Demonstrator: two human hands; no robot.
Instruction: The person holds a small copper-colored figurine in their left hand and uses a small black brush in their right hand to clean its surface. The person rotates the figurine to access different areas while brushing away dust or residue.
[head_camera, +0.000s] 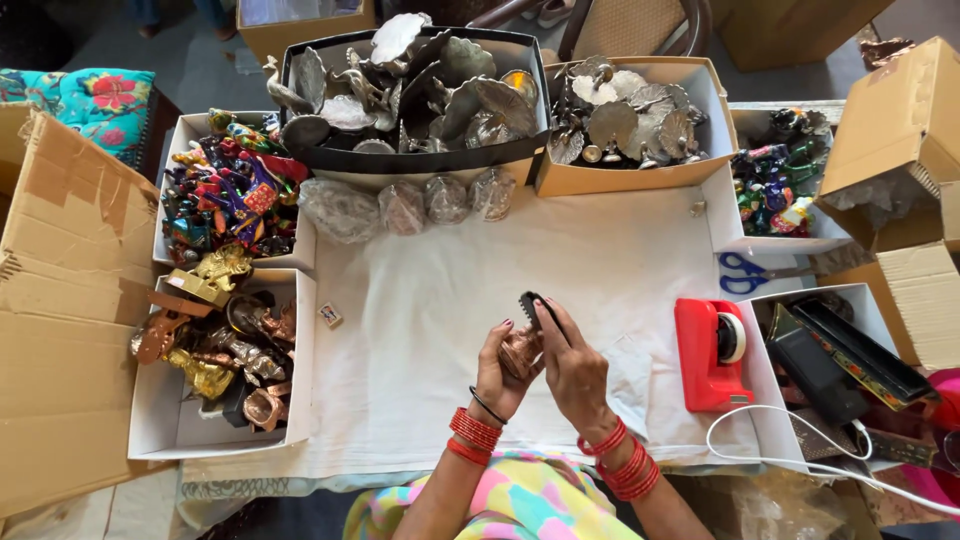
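White cloth (430, 400) covers the table, ringed by open boxes: a black box of silver metal pieces (415, 95) at the far edge, a white box of painted figurines (230, 190) to the left, and a white box of copper and brass figures (215, 365) nearer the person. A red tape dispenser (712, 353) sits to the right, with blue-handled scissors (745, 272) beyond it. Over the cloth's middle, the left hand (500, 375) curls its fingers round a small copper figure (520, 352), gripping it. The right hand (575, 370) pinches a dark comb-like piece (532, 304) just above that figure.
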